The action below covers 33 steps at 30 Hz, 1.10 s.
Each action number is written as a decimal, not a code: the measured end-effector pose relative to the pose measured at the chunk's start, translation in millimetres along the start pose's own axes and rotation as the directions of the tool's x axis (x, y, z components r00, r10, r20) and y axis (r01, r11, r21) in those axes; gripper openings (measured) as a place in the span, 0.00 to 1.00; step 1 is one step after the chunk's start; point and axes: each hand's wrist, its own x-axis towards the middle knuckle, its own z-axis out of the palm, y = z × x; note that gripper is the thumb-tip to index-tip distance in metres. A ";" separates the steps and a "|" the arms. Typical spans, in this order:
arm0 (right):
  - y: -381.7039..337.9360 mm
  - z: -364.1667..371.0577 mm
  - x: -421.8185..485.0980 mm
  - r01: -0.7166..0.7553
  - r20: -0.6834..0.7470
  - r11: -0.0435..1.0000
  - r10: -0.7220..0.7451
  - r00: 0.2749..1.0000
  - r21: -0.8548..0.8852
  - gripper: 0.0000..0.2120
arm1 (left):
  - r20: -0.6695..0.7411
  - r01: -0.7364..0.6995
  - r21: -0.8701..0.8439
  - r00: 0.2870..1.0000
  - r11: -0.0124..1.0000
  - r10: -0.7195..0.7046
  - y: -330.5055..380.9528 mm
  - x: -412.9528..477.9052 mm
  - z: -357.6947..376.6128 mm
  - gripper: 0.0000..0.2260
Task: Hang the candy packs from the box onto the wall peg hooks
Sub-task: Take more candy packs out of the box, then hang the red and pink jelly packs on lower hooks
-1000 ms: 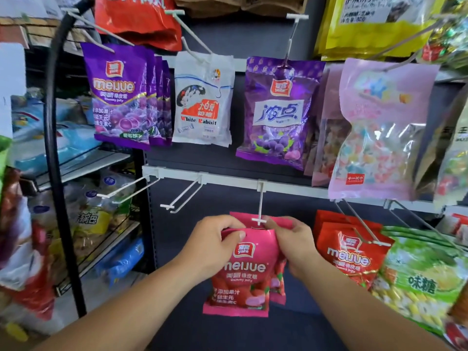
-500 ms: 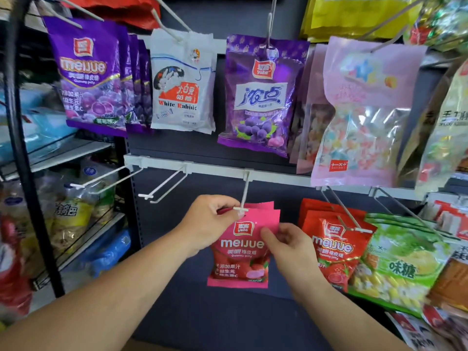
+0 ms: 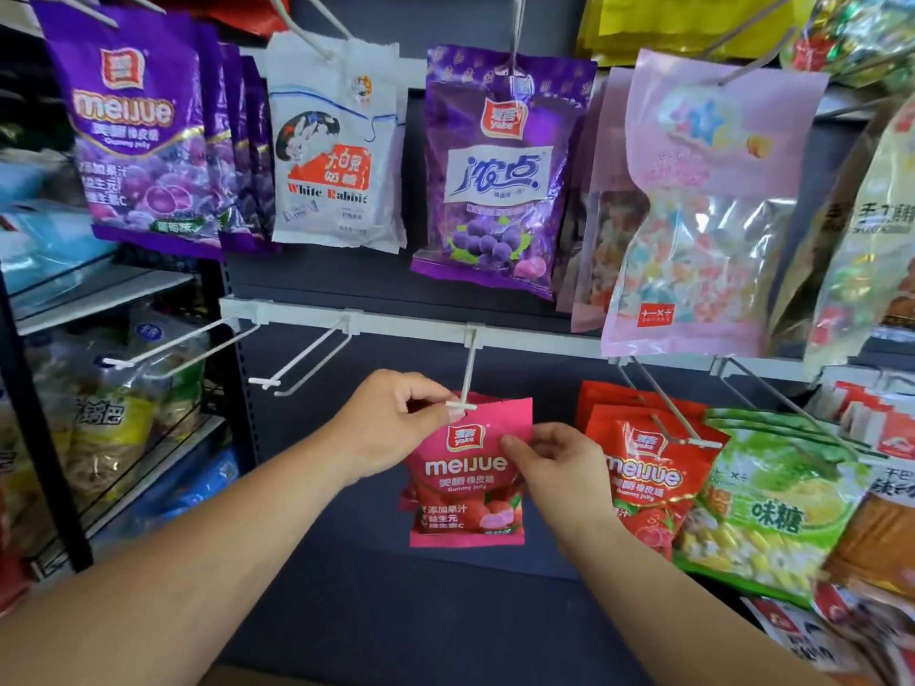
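A: Which step is in hand, in your opinion?

B: I judge it is the hanging itself. On the lower rail [image 3: 406,326], starting from its left end, two empty hooks [image 3: 163,346] stick out. Then comes the peg hook [image 3: 468,368] near the middle of the rail. The left hand [image 3: 396,423] pinches the top edge of the pink pack [image 3: 465,487], just at the white tip of this hook.

A: And the other hand?

B: The right hand [image 3: 559,467] grasps the right edge of the same pack between thumb and fingers, a little lower. So the pack hangs below the hook tip, held by both hands. At least one more pink pack is behind it.

A: Is the hole already over the tip?

B: I cannot tell; the left fingers cover that place. The next move probably asks to bring the hole over the tip bar, to push the pack back along the hook toward the rail, and then to let go.

A: What about containers?

B: The box of the task is not in view, so I cannot say how many packs remain. At the left edge, wire shelves [image 3: 124,438] hold bagged goods, too blurred to name. Toward the right end of the rail, the hooks carry red packs [image 3: 653,477] and then green packs [image 3: 772,512].
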 end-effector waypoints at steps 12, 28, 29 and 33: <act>36.2 29.8 -31.4 0.699 0.436 0.219 -0.645 0.628 -0.681 0.21 | -0.281 0.106 0.163 0.958 0.981 -0.057 -37.8 -47.2 -11.5 0.13; 54.8 90.3 -173.1 0.426 0.634 0.701 0.048 0.772 -0.572 0.40 | -0.080 0.589 0.022 0.807 0.808 -0.585 -160.3 -339.3 -35.6 0.10; 74.5 101.0 -193.6 0.358 0.656 0.729 0.163 0.737 -0.584 0.42 | -0.093 0.641 0.057 0.767 0.765 -0.635 -171.1 -358.6 -30.7 0.12; 155.6 131.9 -255.4 0.091 0.664 0.779 0.460 0.589 -0.621 0.29 | -0.020 0.748 0.192 0.650 0.635 -0.760 -228.1 -417.7 -8.9 0.17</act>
